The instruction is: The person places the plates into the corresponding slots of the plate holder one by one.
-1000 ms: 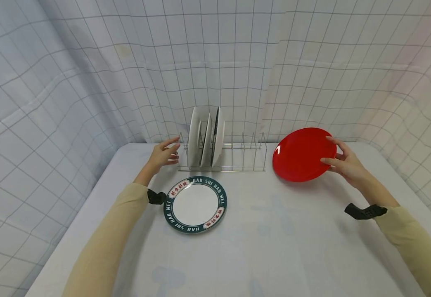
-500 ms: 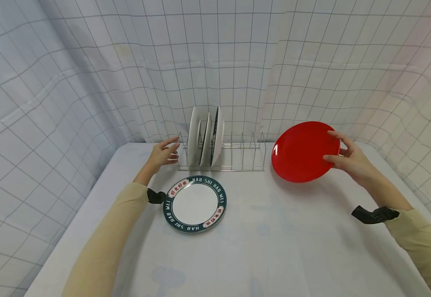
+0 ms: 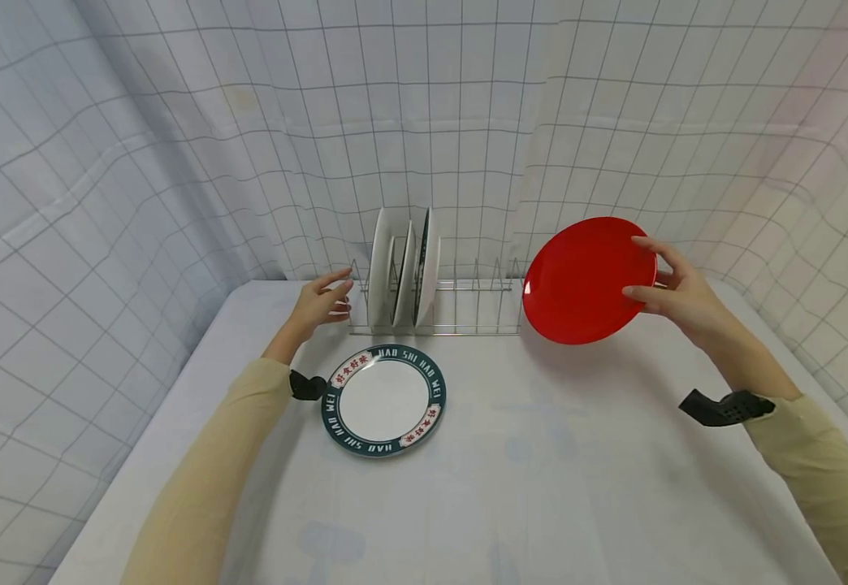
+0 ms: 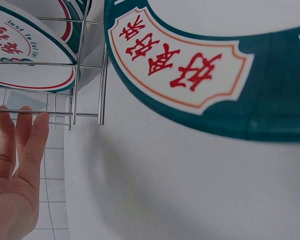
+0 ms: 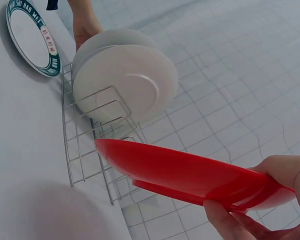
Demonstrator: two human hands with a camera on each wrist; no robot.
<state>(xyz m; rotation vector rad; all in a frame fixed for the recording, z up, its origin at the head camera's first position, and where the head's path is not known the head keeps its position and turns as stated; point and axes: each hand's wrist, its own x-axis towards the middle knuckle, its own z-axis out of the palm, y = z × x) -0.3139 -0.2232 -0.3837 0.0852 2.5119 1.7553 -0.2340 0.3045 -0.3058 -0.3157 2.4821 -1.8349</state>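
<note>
A red plate point(image 3: 588, 280) is held in the air by its right edge in my right hand point(image 3: 687, 292); the right wrist view shows the fingers under its foot ring and part of the hand over the rim. My left hand point(image 3: 318, 305) is at the left end of a wire dish rack point(image 3: 478, 331). Its extended fingertips touch an end wire of the rack point(image 4: 75, 112) in the left wrist view. Several plates point(image 3: 382, 272) stand on edge in the left part of the rack. The red plate's left edge appears just right of the rack.
A white plate with a green lettered rim point(image 3: 383, 402) lies flat on the white-covered table point(image 3: 541, 487), in front of the rack. Behind the rack hangs a white checked cloth point(image 3: 468, 146), which also rises at both sides.
My right hand has lifted the red plate higher, and the plate has come slightly left toward the rack. The left hand has stayed at the rack's left end.
</note>
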